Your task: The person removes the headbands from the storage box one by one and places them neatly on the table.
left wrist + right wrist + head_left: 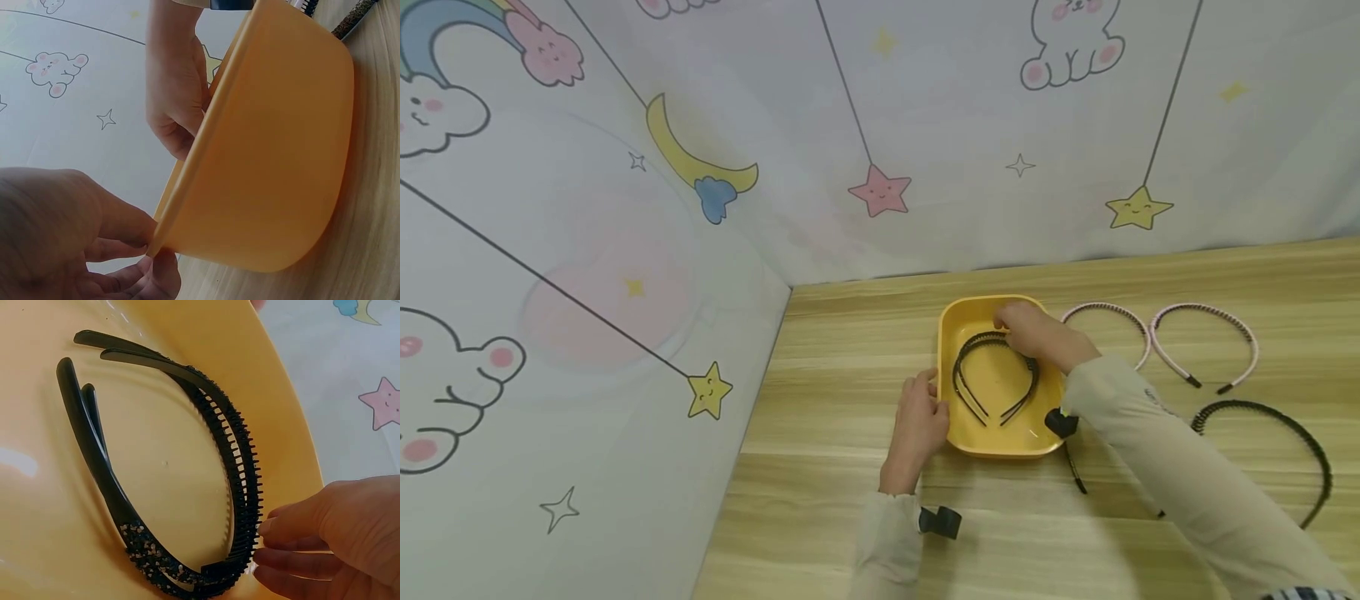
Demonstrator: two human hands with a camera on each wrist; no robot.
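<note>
Two black headbands (247, 469) with inner teeth and speckled glitter lie overlapped on the floor of a yellow plastic basin (950, 350). My left hand (919, 421) pinches the basin's left rim between thumb and fingers, as the left wrist view shows. Over the basin's far right part, my right hand (1037, 333) reaches in. Its thumb and fingertips (269, 528) are right at the outer edge of the headbands' curve in the right wrist view, not wrapped round them. Whether they touch cannot be told.
Right of the basin lie two pink headbands (1202, 307), one partly behind my right arm. A larger black headband (1292, 429) lies nearer on the wood-patterned table (820, 400). Another dark headband end (1078, 482) shows beside the basin. A white cartoon cloth (955, 242) stands behind and left.
</note>
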